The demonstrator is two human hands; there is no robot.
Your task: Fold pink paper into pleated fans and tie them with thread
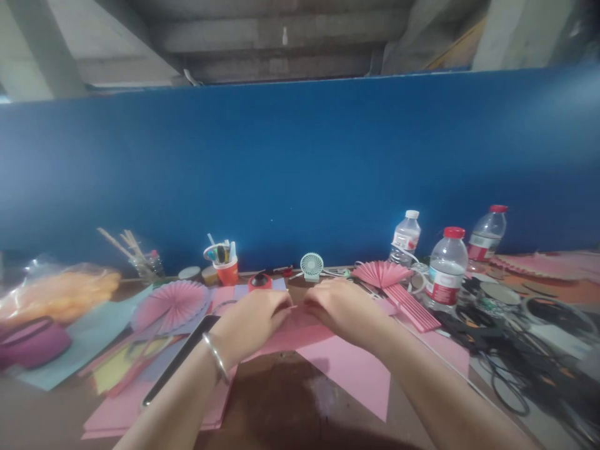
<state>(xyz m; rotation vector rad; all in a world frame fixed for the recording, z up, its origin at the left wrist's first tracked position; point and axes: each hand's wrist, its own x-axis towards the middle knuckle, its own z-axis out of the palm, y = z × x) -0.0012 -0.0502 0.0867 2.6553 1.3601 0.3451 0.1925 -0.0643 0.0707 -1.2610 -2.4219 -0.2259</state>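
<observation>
My left hand point(255, 322), with a silver bangle at the wrist, and my right hand point(344, 309) are close together over the middle of the table. Between them they pinch a darker pink sheet of paper point(295, 331), fingers curled at its upper edge. A lighter pink sheet point(354, 375) lies on the table under my right forearm. To the right of my right hand is a pleated pink paper fan point(382, 274) with a folded strip point(415, 309). Left of my left hand lies a round pink paper rosette point(173, 306).
Bottles point(447, 269) and tangled black cables point(506, 350) stand or lie on the right. A red cup of pens point(227, 272) and a small fan point(312, 267) are at the back. A dark tablet-like object point(180, 359) lies by my left forearm; a plastic bag point(60, 290) is far left.
</observation>
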